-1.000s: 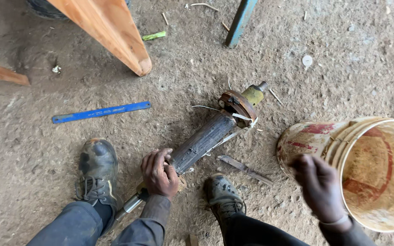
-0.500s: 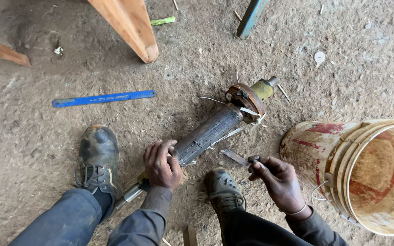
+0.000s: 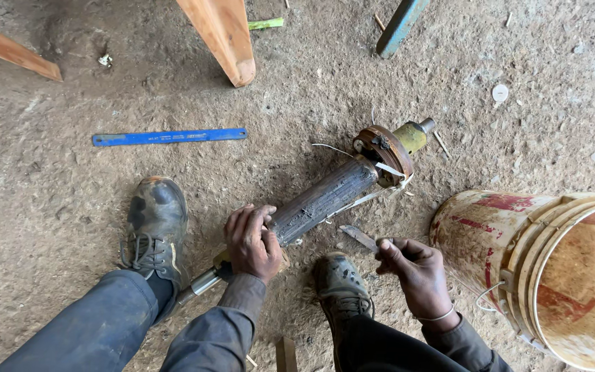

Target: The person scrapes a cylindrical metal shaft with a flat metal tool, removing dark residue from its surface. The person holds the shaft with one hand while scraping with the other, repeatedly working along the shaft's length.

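Two hands low: left hand [image 3: 253, 242] clamped around dark cylinder [image 3: 323, 200], right hand [image 3: 414, 272] pinching metal blade [image 3: 358, 238] just beside it.

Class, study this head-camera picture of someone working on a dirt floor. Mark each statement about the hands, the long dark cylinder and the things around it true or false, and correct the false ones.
1. The left hand grips the near end of the dark cylinder. True.
2. The right hand is empty. False: it holds a small flat blade pinched at its fingertips.
3. The blue saw blade lies flat on the floor, apart from both hands. True.
4. The bucket stands upright to the person's left. False: it lies on its side at the right, near the right hand.
5. A rusty round flange sits at the cylinder's far end. True.
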Demonstrator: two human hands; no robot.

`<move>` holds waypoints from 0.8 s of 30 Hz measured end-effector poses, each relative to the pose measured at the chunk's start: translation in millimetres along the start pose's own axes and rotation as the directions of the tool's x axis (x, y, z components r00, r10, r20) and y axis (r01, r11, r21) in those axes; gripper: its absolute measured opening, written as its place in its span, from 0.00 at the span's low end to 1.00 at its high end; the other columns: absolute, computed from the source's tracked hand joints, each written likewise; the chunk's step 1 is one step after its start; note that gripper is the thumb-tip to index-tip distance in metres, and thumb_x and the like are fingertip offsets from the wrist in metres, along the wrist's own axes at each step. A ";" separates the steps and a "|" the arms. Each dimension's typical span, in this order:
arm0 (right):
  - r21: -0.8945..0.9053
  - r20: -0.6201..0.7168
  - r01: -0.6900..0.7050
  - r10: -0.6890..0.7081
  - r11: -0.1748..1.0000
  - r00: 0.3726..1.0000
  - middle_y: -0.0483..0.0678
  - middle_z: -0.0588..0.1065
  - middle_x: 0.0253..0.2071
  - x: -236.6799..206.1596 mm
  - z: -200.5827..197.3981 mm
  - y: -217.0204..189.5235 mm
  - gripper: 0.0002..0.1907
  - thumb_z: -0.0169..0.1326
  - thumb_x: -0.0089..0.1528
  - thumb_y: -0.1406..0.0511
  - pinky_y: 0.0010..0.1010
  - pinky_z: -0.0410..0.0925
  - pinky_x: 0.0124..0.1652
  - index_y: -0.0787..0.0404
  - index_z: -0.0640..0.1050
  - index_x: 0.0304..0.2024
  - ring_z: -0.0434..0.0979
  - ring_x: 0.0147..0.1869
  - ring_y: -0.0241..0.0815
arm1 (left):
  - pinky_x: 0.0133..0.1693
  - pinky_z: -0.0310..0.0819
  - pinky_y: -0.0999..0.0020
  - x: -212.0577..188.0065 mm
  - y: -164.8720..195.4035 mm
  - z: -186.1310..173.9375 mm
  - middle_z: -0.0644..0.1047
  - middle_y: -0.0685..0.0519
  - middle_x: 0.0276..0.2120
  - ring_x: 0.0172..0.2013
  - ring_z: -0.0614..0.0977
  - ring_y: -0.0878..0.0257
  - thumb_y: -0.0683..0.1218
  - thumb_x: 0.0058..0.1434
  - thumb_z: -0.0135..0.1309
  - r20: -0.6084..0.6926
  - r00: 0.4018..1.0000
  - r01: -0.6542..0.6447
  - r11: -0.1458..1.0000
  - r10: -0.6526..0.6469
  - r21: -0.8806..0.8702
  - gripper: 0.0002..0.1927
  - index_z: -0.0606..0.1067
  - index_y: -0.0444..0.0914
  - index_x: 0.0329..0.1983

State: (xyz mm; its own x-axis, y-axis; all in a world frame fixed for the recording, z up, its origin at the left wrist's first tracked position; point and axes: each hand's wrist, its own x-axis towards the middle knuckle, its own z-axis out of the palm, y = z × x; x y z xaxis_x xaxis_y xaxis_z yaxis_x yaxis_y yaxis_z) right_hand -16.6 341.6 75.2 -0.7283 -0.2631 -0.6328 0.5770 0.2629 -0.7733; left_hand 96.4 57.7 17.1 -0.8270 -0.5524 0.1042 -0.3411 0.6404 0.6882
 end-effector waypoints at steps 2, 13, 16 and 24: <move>0.019 0.011 -0.041 0.041 0.999 0.999 0.50 0.84 0.36 0.5 4.9 -8.0 0.18 0.54 0.64 0.62 0.32 0.79 0.40 0.67 0.81 0.51 0.84 0.36 0.37 | 0.61 0.66 0.46 -0.2 -0.1 0.3 0.79 0.51 0.36 0.49 0.78 0.47 0.39 0.53 0.45 -0.001 1.000 0.001 1.000 -0.001 0.001 0.20 0.78 0.40 0.48; -0.029 0.009 0.079 -0.079 0.996 0.997 0.53 0.81 0.30 1.4 3.2 8.9 0.16 0.58 0.66 0.61 0.34 0.80 0.34 0.71 0.82 0.38 0.83 0.31 0.41 | 0.62 0.66 0.46 -4.2 -5.7 5.2 0.79 0.52 0.35 0.48 0.79 0.49 0.39 0.51 0.46 0.012 1.000 0.013 1.000 -0.013 0.010 0.20 0.78 0.40 0.47; -0.092 0.040 0.071 -0.068 0.993 0.997 0.50 0.77 0.26 2.4 7.2 14.3 0.19 0.54 0.70 0.59 0.34 0.80 0.31 0.70 0.81 0.35 0.80 0.27 0.40 | 0.63 0.66 0.46 -4.6 -6.2 6.3 0.79 0.53 0.35 0.47 0.79 0.51 0.38 0.52 0.46 0.012 1.000 0.019 1.000 -0.019 0.000 0.20 0.78 0.40 0.48; -0.022 0.137 0.036 -0.033 0.999 0.990 0.49 0.81 0.32 4.0 21.2 10.1 0.17 0.51 0.66 0.60 0.30 0.79 0.35 0.67 0.81 0.47 0.83 0.32 0.37 | 0.63 0.66 0.47 -3.5 -2.4 4.2 0.79 0.52 0.36 0.47 0.78 0.50 0.38 0.51 0.45 0.003 1.000 0.018 1.000 -0.018 -0.011 0.21 0.78 0.39 0.48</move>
State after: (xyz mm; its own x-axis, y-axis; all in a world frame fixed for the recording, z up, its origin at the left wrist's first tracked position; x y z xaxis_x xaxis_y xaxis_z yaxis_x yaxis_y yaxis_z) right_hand -5.8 323.5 64.1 -0.6894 -0.3962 -0.6064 0.5420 0.2732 -0.7947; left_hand 98.3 60.4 12.1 -0.8220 -0.5624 0.0897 -0.3510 0.6244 0.6978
